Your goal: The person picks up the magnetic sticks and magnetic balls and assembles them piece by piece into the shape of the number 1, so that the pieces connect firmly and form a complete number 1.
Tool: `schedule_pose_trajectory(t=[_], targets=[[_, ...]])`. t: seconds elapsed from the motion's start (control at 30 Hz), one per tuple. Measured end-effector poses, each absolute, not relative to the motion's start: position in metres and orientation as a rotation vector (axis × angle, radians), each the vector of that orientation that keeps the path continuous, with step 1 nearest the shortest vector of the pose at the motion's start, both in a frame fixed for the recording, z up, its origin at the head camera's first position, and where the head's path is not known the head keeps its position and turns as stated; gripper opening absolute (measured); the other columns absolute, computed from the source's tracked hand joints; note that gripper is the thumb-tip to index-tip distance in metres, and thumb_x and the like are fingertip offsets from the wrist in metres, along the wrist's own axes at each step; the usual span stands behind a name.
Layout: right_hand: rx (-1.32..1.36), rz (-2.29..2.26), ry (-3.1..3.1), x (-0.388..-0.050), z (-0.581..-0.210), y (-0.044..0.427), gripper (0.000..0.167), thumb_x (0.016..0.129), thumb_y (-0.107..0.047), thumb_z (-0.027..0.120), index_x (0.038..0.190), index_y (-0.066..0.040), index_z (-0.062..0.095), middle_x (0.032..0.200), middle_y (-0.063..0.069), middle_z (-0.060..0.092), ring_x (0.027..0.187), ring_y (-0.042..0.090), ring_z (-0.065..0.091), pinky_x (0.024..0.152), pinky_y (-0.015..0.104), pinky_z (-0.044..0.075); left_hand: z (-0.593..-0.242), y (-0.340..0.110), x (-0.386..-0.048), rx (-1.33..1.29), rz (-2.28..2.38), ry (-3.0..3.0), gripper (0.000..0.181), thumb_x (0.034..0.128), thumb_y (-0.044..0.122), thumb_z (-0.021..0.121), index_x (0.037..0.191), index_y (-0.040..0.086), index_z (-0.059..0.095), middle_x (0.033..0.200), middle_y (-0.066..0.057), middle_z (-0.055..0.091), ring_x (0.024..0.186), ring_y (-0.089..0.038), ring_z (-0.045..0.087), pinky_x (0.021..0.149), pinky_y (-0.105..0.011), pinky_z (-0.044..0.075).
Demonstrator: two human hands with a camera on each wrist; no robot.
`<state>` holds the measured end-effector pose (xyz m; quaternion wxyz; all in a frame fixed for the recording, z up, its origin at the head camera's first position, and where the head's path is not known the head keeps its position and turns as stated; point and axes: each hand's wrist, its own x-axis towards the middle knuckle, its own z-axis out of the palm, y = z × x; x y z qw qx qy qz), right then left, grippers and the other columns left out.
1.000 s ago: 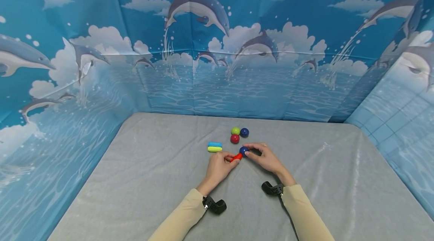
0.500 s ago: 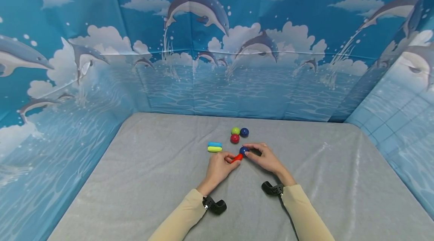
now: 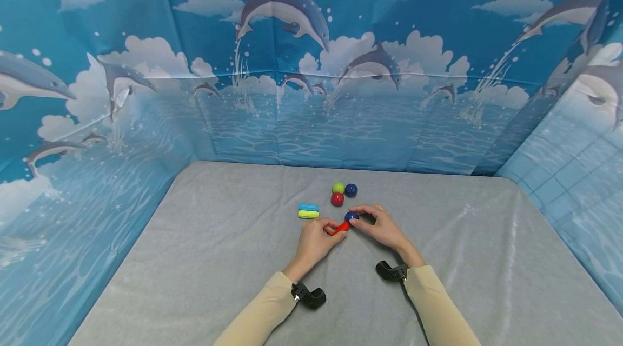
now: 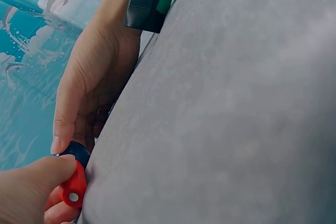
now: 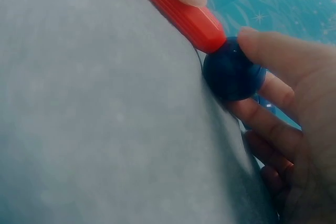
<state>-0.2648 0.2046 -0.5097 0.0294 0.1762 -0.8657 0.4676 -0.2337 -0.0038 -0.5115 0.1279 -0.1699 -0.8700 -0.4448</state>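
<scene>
In the head view my left hand pinches a red ridged plastic rod between thumb and fingers. A round silvery spot marks one end of the rod in the left wrist view. My right hand holds a glossy dark blue ball, thumb on one side and fingers on the other. The rod's far end touches this ball, as the right wrist view shows. Just beyond the hands, a lime green ball, a second dark blue ball and a red ball sit clustered together.
A light blue rod and a yellow-green rod lie side by side, left of the balls. Everything rests on a table under grey cloth. A dolphin-print curtain stands behind and along both sides. Black cameras are strapped to both wrists.
Both hands keep their hold. The red rod and the blue ball, end to end, have shifted very slightly to the right; the other balls and rods stay put.
</scene>
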Motion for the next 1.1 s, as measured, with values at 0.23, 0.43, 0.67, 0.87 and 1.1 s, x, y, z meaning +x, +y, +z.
schedule_pose_trajectory(t=[0.23, 0.43, 0.67, 0.87, 1.1], targets=[[0.508, 1.445, -2.680, -0.2640, -0.5133, 0.2045, 0.038, 0.082, -0.038, 0.074, 0.115, -0.018, 0.069, 0.111, -0.003, 0.063, 0.101, 0.019, 0.046, 0.088, 0.044, 0.035, -0.5137, -0.0026, -0.2323, -0.486, -1.290, -2.541, 0.023, 0.0770, 0.029, 0.080, 0.085, 0.009, 0.073, 0.066, 0.007, 0.059, 0.060, -0.002, 0.055, 0.057, -0.020, 0.044], [0.507, 1.464, -2.672, -0.2630, -0.5120, 0.2043, 0.038, 0.083, -0.037, 0.073, 0.115, -0.017, 0.069, 0.111, -0.002, 0.063, 0.101, 0.020, 0.046, 0.088, 0.044, 0.034, -0.5140, -0.0026, -0.2323, -0.497, -1.287, -2.545, 0.024, 0.0772, 0.030, 0.080, 0.085, 0.009, 0.073, 0.067, 0.008, 0.059, 0.060, 0.000, 0.054, 0.056, -0.019, 0.043], [0.538, 1.461, -2.639, -0.2631, -0.5074, 0.2030, 0.038, 0.084, -0.032, 0.073, 0.116, -0.010, 0.067, 0.109, 0.002, 0.065, 0.103, 0.024, 0.047, 0.089, 0.047, 0.035, -0.5127, -0.0032, -0.2333, -0.514, -1.286, -2.532, 0.023, 0.0777, 0.030, 0.080, 0.085, 0.009, 0.073, 0.067, 0.008, 0.059, 0.060, 0.000, 0.053, 0.055, -0.018, 0.043], [0.500, 1.494, -2.631, -0.2630, -0.5062, 0.2011, 0.034, 0.086, -0.026, 0.073, 0.114, -0.008, 0.067, 0.107, 0.006, 0.064, 0.107, 0.028, 0.048, 0.092, 0.050, 0.033, -0.5124, -0.0039, -0.2325, -0.511, -1.284, -2.538, 0.023, 0.0793, 0.031, 0.078, 0.085, 0.009, 0.073, 0.067, 0.008, 0.059, 0.059, 0.000, 0.054, 0.055, -0.018, 0.043], [0.467, 1.531, -2.613, -0.2633, -0.5082, 0.1987, 0.031, 0.086, -0.012, 0.071, 0.112, 0.003, 0.064, 0.108, 0.019, 0.062, 0.109, 0.038, 0.047, 0.094, 0.056, 0.030, -0.5137, -0.0033, -0.2330, -0.497, -1.303, -2.550, 0.018, 0.0816, 0.028, 0.076, 0.085, 0.010, 0.074, 0.067, 0.008, 0.060, 0.059, -0.001, 0.054, 0.055, -0.019, 0.044]])
